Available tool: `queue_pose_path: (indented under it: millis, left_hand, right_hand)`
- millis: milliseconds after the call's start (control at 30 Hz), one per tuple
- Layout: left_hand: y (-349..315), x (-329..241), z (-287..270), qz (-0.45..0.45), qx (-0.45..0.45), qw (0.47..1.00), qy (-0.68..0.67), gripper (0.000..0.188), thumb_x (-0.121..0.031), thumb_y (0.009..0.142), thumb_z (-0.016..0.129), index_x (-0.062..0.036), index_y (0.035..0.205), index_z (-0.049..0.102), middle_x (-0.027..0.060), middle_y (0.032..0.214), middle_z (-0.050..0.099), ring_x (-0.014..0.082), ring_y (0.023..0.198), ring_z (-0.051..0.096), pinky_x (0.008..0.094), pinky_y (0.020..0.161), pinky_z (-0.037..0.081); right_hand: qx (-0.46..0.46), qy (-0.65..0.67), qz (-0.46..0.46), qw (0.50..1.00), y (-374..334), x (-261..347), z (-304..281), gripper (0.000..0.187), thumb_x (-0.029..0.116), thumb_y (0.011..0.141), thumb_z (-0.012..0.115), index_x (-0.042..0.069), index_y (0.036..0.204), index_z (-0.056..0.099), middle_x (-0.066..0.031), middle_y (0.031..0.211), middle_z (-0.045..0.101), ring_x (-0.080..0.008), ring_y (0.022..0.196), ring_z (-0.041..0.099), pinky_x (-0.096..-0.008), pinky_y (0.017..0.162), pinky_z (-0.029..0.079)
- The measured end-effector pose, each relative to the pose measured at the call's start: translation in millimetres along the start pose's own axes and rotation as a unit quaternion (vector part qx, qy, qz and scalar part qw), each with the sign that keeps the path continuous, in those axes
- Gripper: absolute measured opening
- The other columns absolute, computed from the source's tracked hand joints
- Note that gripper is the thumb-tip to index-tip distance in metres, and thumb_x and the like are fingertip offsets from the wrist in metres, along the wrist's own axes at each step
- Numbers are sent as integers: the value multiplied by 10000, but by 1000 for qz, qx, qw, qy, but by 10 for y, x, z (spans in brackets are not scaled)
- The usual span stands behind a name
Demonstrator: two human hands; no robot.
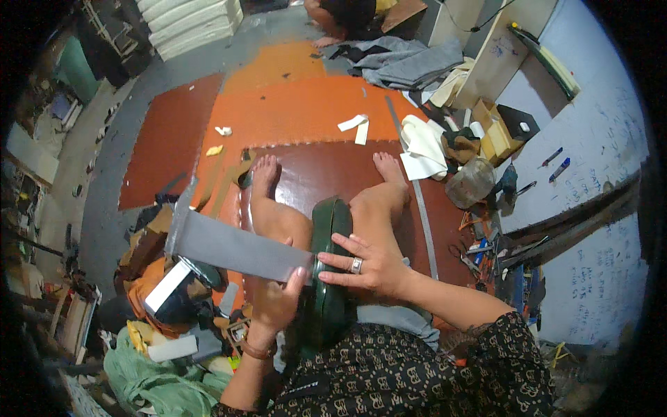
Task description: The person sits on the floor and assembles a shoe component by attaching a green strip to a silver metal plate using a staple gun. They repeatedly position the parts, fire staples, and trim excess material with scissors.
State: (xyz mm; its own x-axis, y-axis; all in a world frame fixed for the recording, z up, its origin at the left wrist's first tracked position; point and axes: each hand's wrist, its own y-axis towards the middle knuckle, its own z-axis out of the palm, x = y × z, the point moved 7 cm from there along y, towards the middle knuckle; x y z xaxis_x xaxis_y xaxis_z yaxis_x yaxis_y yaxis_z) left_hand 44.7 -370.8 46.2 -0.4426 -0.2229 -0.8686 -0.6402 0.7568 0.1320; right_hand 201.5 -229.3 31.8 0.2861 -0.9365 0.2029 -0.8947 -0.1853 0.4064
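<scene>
A glossy dark green form, long and rounded like a shoe last, stands between my knees. A wide grey strip reaches from its side out to the left, its far end bent or folded. My left hand pinches the strip close to the form, thumb on top and the other fingers mostly hidden beneath. Stretched and slightly apart, the fingers of my right hand lie on the form's upper face and touch it near the strip's end. A ring is on one of those fingers.
Orange and dark red mats cover the floor. Scraps, cloth and a white piece are heaped at left. At right lie hand tools, a clear tub and a white board. Another person is at the far edge.
</scene>
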Motion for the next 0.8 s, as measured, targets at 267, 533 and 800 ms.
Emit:
queue_pose_path:
  millis: [267, 533, 800]
  left_hand:
    - [-172, -21, 139, -12, 58, 998, -8, 558, -133, 871, 845, 23, 1367, 641, 253, 1650, 463, 416, 1395, 564, 477, 1178, 445]
    - [-271, -276, 194, 55, 77, 989, 114, 896, 2, 895, 817, 0, 1644, 326, 202, 1635, 460, 299, 1402, 574, 425, 1139, 505]
    - [-275, -264, 314, -12, 123, 981, -150, 428, -30, 1014, 676, 40, 1431, 607, 183, 1629, 494, 274, 1488, 507, 419, 1202, 442]
  right_hand:
    - [-66, 99, -19, 993, -75, -17, -50, 564, 182, 939, 668, 250, 1497, 627, -40, 1652, 527, -447, 1537, 442, -561, 1165, 525]
    - [-91, 173, -21, 980, -67, -69, -1, 765, 99, 776, 840, 213, 1498, 614, -75, 1672, 493, -484, 1547, 412, -519, 1181, 516]
    - [-91, 71, 5, 993, -158, 11, -64, 718, 169, 744, 834, 236, 1425, 617, -63, 1522, 566, -440, 1474, 489, -555, 1194, 488]
